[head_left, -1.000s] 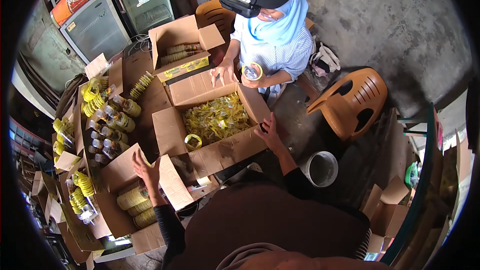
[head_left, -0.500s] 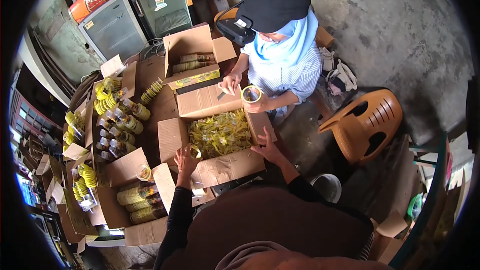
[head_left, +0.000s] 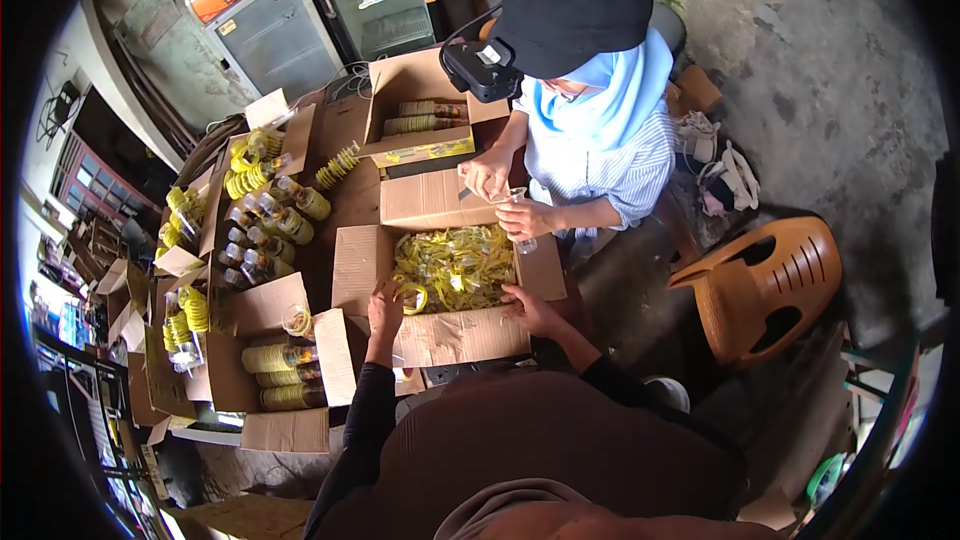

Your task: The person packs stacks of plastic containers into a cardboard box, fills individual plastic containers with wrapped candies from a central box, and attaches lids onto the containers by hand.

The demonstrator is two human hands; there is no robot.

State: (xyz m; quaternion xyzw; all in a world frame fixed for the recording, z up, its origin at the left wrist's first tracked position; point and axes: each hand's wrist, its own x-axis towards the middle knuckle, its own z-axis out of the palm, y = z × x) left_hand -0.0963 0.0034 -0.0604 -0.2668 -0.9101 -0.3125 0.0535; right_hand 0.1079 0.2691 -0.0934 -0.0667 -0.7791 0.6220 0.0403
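An open cardboard box (head_left: 455,335) full of yellow-edged plastic pieces (head_left: 455,265) stands in front of me. My left hand (head_left: 385,308) is at its near left corner, beside a yellow-rimmed cup (head_left: 412,298); its fingers are bent, and whether they grip the rim is unclear. My right hand (head_left: 530,310) is at the near right corner, fingers at the box's edge, their hold too small to make out. Across the box, a co-worker in a black cap (head_left: 575,10) holds a clear cup (head_left: 520,215) in both hands.
Boxes with stacked yellow-rimmed cups (head_left: 285,377) stand at the left and at the back (head_left: 425,145). Several filled cups (head_left: 270,230) lie between them. An orange chair (head_left: 750,290) is at the right, and a bucket (head_left: 668,393) sits on the floor.
My left hand has moved from above the left box to the middle box's corner. My right hand has come down to its near edge. A single cup now rests on the left box's stacks.
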